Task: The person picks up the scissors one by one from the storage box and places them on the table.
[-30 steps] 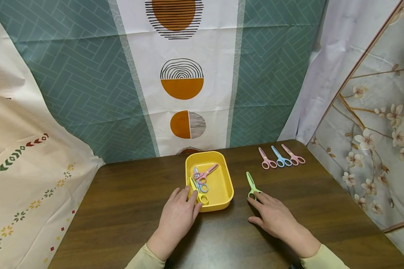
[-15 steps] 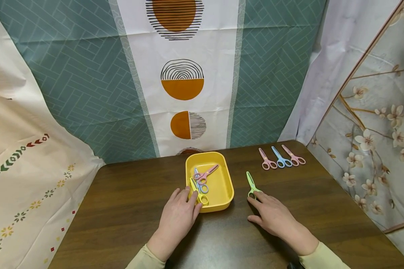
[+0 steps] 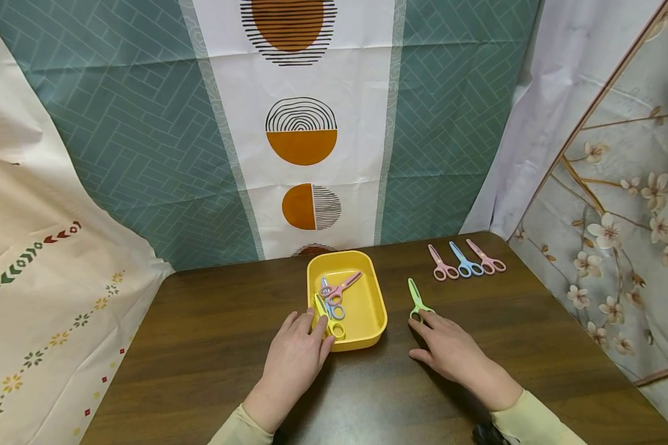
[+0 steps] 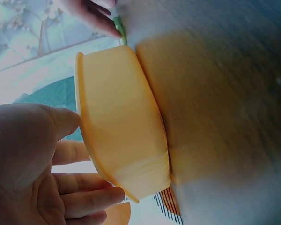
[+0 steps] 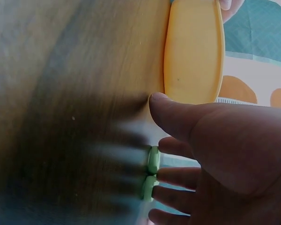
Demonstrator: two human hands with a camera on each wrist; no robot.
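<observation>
The small light-green scissors with looped handles [image 3: 415, 298] lie on the dark wood-grain bench [image 3: 228, 327], long axis running away from me, tip pointing at the far edge and slightly left. My right hand [image 3: 448, 349] touches their handles, fingers loosely extended, thumb apart; my left hand [image 3: 294, 355] holds the near-left corner of the rounded yellow tray [image 3: 383, 314]. Its wall stands between the green pair and yellow [image 3: 331, 321], pink [image 3: 346, 285] and blue scissors [image 3: 342, 315] inside. Beyond, to the right, three more scissors [image 3: 458, 253] slant.
</observation>
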